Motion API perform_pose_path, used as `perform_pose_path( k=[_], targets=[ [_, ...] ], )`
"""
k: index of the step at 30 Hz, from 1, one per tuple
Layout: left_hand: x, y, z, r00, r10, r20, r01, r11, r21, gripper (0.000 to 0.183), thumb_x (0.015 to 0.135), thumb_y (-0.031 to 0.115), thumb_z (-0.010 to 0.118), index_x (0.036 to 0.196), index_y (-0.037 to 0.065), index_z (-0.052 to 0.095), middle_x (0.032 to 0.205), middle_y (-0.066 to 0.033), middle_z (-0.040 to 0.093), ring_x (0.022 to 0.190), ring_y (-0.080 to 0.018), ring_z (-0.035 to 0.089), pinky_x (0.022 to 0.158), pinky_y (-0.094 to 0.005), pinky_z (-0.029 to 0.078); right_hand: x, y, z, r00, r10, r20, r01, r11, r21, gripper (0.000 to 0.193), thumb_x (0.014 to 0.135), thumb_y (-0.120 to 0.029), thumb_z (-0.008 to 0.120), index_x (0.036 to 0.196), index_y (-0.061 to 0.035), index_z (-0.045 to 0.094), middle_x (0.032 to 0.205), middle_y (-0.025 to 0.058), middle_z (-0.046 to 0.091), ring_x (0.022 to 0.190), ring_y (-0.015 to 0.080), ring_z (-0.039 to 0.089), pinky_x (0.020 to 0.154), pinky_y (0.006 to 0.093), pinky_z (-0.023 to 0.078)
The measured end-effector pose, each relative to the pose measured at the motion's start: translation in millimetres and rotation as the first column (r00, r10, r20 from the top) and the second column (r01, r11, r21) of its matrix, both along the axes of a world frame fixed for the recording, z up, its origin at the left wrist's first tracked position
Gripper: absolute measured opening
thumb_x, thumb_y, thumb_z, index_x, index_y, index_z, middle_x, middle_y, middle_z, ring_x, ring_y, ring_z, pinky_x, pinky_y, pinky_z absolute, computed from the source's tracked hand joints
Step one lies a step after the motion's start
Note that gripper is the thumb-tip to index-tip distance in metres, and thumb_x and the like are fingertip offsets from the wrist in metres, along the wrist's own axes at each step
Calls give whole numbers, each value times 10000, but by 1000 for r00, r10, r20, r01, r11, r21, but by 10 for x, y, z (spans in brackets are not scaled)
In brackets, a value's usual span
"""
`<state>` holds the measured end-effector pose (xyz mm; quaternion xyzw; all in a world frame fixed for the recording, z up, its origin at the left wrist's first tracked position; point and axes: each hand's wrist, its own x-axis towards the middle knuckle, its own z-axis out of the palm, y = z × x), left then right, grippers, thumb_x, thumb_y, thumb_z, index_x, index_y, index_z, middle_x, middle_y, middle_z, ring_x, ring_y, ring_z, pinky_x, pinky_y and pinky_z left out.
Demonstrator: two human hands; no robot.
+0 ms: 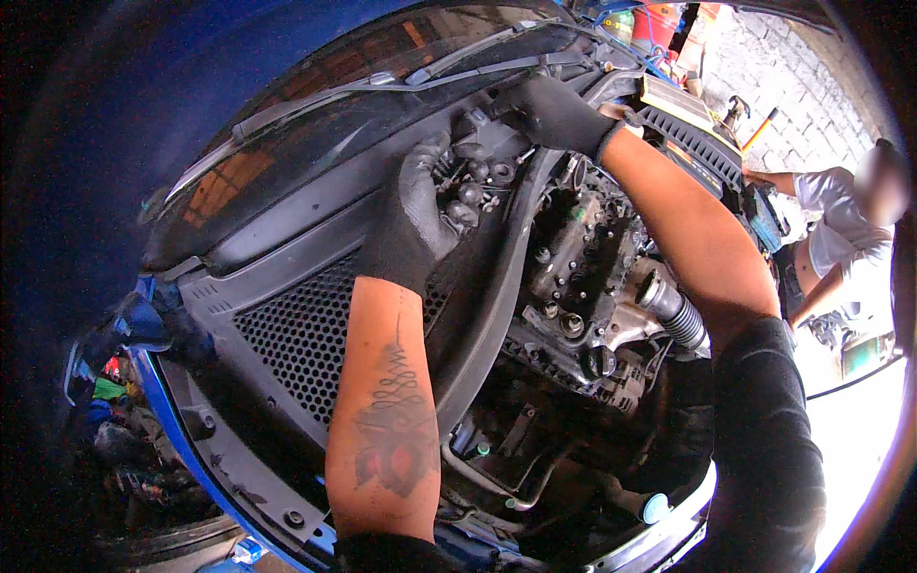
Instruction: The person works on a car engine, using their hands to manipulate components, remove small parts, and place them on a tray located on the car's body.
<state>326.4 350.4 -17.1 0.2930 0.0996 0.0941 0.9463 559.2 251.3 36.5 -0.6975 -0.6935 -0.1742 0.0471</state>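
I look down into the open engine bay of a blue car. My left hand (413, 215), in a black glove, is pressed against a black metal component (473, 177) with several round fittings near the base of the windshield. My right hand (554, 113), also in a black glove, is closed on the upper part of the same component, beside the black cowl panel (296, 325). The engine block (573, 277) lies below and between my forearms. How firmly my left fingers grip is hidden behind the part.
The windshield (325, 105) with wiper arms (449, 62) curves above. A ribbed hose (673, 315) sits at the engine's right. Another person in a white top (841, 239) stands at the right. Red containers (654, 24) are beyond the car; clutter lies at the lower left (115, 401).
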Motion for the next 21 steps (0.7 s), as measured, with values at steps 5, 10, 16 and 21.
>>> perform_pose_path(
  k=[5,10,16,21],
  targets=[
    [23,16,-19,999,-25,26,25,1000,-2,254,962,380,543,1012,135,589,782,-44,605,535,-119,507,409,-195,352,83,-24,32,1000,-4,-2,4,998,69,198,828,-73,636,1009,-47,714,993,194,689,900,346,668,797,418,531],
    [-35,-36,74,999,42,-8,-41,998,52,315,962,412,535,984,113,632,772,-60,634,516,-132,512,395,-200,337,-309,-87,299,856,162,-490,-73,978,197,235,853,9,618,1066,-30,710,1005,109,725,879,205,686,840,335,540],
    [-39,-77,160,998,-26,-54,30,997,70,345,956,433,530,931,110,650,732,-48,625,521,-123,512,390,-201,327,-585,-108,439,724,311,-615,-360,932,46,223,870,-15,660,1088,-10,706,1044,91,727,896,140,671,861,303,543],
    [-41,29,66,999,-36,-24,37,998,43,347,954,439,530,937,113,649,733,-42,624,521,-120,510,389,-199,321,-354,-32,399,905,69,-419,-25,994,109,280,895,-185,659,1121,-21,682,1047,130,722,902,208,680,835,358,531]
  ],
)
